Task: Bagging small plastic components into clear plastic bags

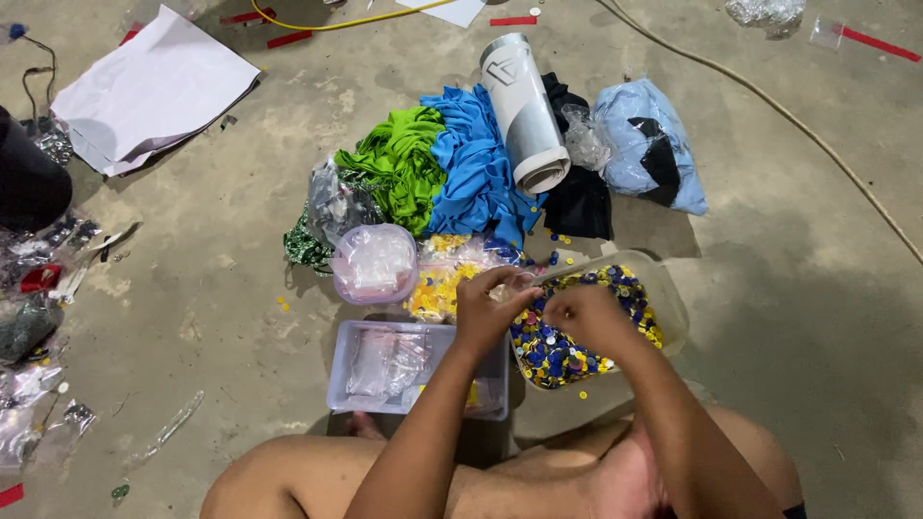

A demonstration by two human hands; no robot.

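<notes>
My left hand and my right hand meet over the near rim of a clear plastic tub filled with several blue, yellow and red round pieces. Both hands pinch a small clear plastic bag between them. A grey rectangular tray holding clear bags sits just left of my left forearm. A bag of yellow pieces lies behind my left hand.
A round lidded container stands beside green, blue and black cloth. A grey rolled sheet and a bagged light-blue garment lie behind. White paper lies far left, a cable crosses right, and plastic bags litter the left edge.
</notes>
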